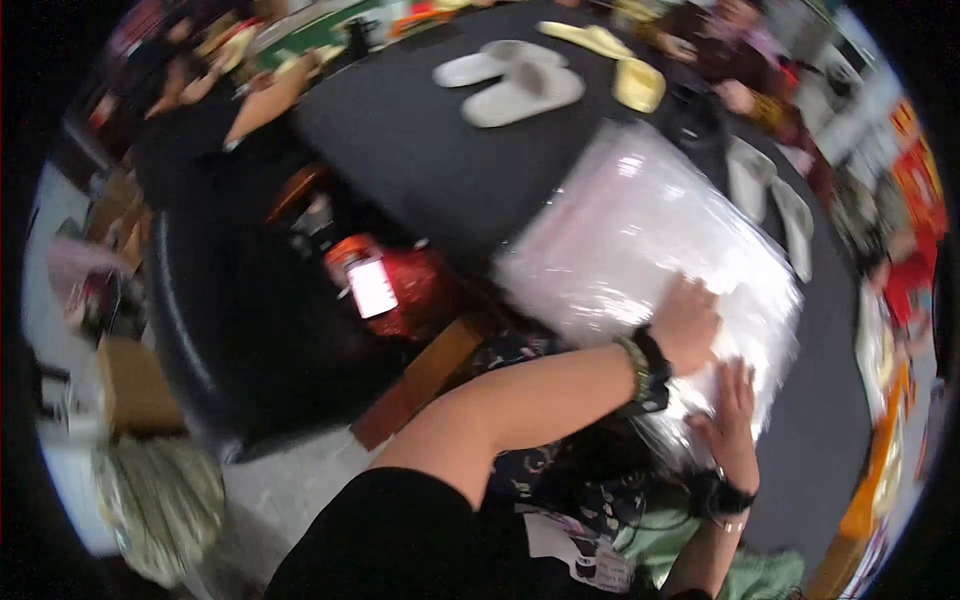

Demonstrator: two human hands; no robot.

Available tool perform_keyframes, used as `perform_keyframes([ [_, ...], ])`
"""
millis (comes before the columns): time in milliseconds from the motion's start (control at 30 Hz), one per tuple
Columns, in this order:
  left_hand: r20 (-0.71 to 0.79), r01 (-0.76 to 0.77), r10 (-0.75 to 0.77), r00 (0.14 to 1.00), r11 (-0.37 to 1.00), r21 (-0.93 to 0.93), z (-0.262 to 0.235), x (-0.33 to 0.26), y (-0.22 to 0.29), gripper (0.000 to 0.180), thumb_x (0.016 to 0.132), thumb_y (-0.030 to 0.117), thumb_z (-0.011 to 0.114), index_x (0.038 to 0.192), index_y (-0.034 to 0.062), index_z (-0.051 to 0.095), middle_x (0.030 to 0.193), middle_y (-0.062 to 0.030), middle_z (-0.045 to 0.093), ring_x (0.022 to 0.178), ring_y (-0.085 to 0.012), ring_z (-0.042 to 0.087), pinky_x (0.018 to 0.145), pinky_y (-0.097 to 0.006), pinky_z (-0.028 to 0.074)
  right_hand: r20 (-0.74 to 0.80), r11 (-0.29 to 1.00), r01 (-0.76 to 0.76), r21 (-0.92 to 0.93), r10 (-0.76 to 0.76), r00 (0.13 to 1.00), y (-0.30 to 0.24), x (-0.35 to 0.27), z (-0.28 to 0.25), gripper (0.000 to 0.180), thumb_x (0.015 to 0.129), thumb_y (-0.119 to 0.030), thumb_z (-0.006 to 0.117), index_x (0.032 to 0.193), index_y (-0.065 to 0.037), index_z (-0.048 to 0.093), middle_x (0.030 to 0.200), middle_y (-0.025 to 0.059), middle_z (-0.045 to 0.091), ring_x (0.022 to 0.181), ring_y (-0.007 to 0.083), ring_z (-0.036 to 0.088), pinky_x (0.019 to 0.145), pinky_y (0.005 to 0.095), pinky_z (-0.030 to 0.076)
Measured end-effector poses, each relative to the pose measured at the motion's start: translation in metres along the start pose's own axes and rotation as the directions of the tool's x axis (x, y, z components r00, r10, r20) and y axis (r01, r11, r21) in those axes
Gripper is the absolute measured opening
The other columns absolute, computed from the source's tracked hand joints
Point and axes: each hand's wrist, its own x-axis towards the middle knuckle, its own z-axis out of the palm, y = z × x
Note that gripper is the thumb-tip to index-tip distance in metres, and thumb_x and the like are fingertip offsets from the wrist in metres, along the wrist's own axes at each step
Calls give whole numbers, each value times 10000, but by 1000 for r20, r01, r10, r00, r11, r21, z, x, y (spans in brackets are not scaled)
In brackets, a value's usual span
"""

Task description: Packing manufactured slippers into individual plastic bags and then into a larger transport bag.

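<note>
A large stack of clear plastic bags or film [620, 230], shiny and wrinkled, lies flat on the dark table in front of me. My left hand [685, 325] rests on its near part, palm down, fingers against the plastic; slight blur softens the fingertips. Closer to me, my right hand [735, 415] lies with fingers apart on the near right edge of the stack. Both wrists wear dark bands. I see nothing gripped in either hand.
Pale slippers [525, 90] and a yellow slipper [638, 85] are farther back on the table [400, 140]. More pale slippers [770, 185] lie along the right side. A black chair [250, 330] stands left, with a lit phone [372, 288] on a red bag. Other people work around the table.
</note>
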Motion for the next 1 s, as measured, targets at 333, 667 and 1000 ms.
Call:
perform_keyframes([
  [333, 98, -14, 7, 995, 997, 75, -4, -1, -2, 563, 901, 403, 623, 1356, 79, 552, 1475, -157, 450, 1424, -359, 324, 1135, -639, 191, -445, 952, -293, 90, 302, 843, 48, -103, -44, 587, 834, -270, 761, 1343, -73, 543, 1559, 153, 337, 1454, 388, 275, 1145, 496, 309],
  [667, 215, -57, 8, 977, 972, 226, -5, 4, -8, 596, 940, 433, 571, 1433, 112, 478, 1536, -142, 388, 1440, -348, 305, 1134, -653, 165, -542, 499, -823, 271, 786, 297, 137, -348, 51, 295, 872, -194, 678, 1124, -43, 644, 1227, 203, 605, 1149, 387, 568, 981, 432, 460],
  [1000, 220, -42, -21, 975, 960, 278, -2, 5, -4, 591, 967, 440, 538, 1456, 121, 450, 1553, -121, 366, 1454, -346, 282, 1144, -637, 162, -269, -185, -912, 366, 917, -294, 140, -486, 210, 450, 787, -370, 708, 1032, 4, 651, 941, 227, 682, 932, 400, 641, 820, 480, 496],
])
